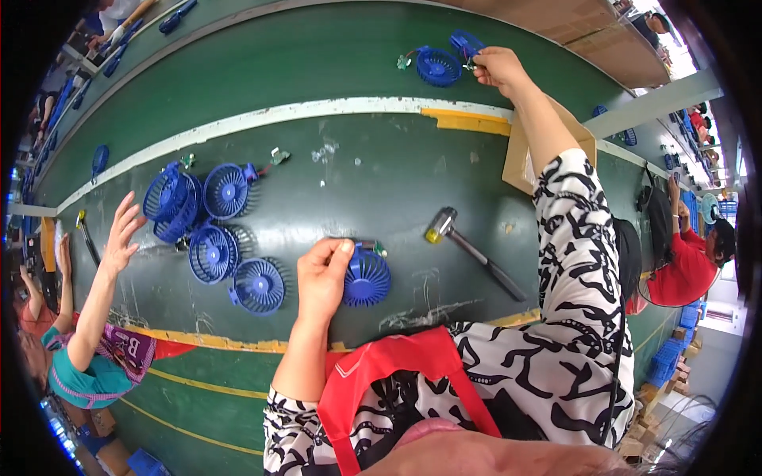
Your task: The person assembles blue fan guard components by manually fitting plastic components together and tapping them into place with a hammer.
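My left hand is closed on the edge of a round blue slatted fan housing, its thumb on top. A small green circuit board shows at that housing's upper right. My right arm stretches to the far green belt, where my right hand pinches a blue fan handle part. Beside it lies another round blue fan housing with a green board on a wire. A hammer with a dark handle rests on the bench to the right of my left hand.
Several blue fan housings are grouped on the bench at left, near a co-worker's raised hand. An open cardboard box stands under my right forearm. A white rail separates bench and belt. Small clear bits lie scattered mid-bench.
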Demonstrator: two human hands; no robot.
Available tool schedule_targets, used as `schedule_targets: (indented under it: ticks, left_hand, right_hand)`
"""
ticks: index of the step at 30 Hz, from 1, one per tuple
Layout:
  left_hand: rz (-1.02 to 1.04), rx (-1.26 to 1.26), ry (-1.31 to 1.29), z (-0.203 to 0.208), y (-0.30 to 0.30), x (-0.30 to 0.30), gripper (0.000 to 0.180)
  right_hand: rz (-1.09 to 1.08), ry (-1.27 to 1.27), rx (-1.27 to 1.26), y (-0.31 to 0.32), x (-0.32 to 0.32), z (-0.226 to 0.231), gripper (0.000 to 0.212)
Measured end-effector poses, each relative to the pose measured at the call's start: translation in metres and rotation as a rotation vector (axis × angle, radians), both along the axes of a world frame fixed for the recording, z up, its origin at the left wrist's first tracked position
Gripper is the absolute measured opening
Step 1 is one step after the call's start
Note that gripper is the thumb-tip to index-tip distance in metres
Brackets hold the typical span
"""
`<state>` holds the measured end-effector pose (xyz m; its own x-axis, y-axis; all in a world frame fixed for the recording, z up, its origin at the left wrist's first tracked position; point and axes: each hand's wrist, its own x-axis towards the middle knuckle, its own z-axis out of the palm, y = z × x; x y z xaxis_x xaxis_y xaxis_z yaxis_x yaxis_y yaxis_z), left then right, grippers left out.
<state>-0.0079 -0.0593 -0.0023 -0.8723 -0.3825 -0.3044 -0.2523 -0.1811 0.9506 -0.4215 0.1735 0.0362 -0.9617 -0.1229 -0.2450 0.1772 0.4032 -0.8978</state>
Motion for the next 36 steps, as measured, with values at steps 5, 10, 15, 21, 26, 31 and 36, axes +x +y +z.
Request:
schedule_targets:
  ticks: [5,10,15,21,26,31,36]
  left_hand:
    - [-0.126,-0.360,0.372,0.021,0.000,0.025,0.011]
    - [-0.391,-0.794,0.653,0.034,0.017,0.053,0.020]
    - [-0.395,-1.055,0.605,0.019,0.016,0.092,0.019]
    - [-0.340,-1.005,0.608,-0.015,0.023,0.113,0.026]
    - [-0.258,-1.041,0.620,-0.017,0.032,0.118,0.028]
    - [-0.218,-1.067,0.604,-0.019,0.034,0.121,0.034]
    - [-0.238,-1.098,0.575,-0.015,0.035,0.119,0.037]
  right_hand:
    - [0.335,0.146,0.109,-0.020,0.105,0.039,0.019]
    - [0.529,0.294,0.392,-0.016,0.183,0.011,0.041]
    - [0.528,0.515,0.343,0.000,0.264,0.015,0.034]
    - [0.797,0.224,0.162,-0.002,0.345,0.006,0.023]
    - [0.900,0.386,0.077,-0.014,0.384,-0.009,0.019]
    - [0.805,0.389,0.015,-0.013,0.398,-0.016,0.018]
    - [0.774,0.413,-0.007,-0.009,0.405,-0.022,0.018]
